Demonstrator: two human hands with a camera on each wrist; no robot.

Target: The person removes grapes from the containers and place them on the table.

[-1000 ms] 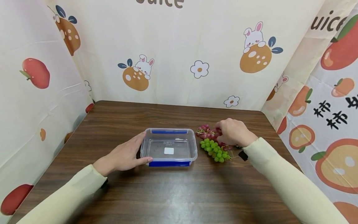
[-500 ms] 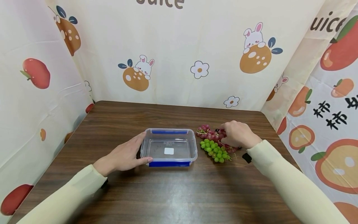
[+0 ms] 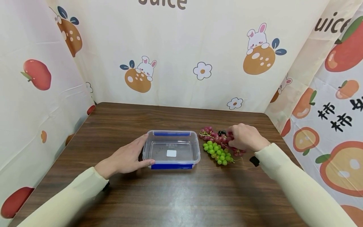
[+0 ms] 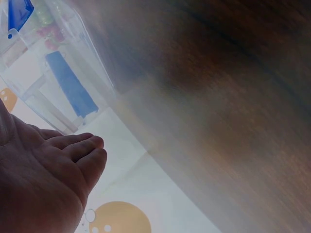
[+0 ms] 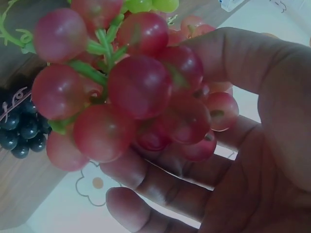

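Observation:
My right hand (image 3: 246, 137) grips a bunch of red grapes (image 5: 141, 87) at the right of the table; the right wrist view shows fingers beneath it and the thumb at its side. More red grapes (image 3: 207, 135) lie to the left of that hand. A bunch of green grapes (image 3: 216, 152) lies nearer the front. Part of a black grape bunch (image 5: 24, 128) shows beside the held one. Against the left side of a clear plastic container (image 3: 161, 148) with blue clips, my left hand (image 3: 124, 157) rests with fingers extended, its thumb at the near left corner.
The container stands mid-table, with the grapes just right of it. Dark wood table (image 3: 175, 195) extends in front. Printed cloth (image 3: 175, 37) hangs behind and on both sides.
My right hand has shifted slightly right, uncovering black grapes and more red grapes. The left hand and the container stay where they were.

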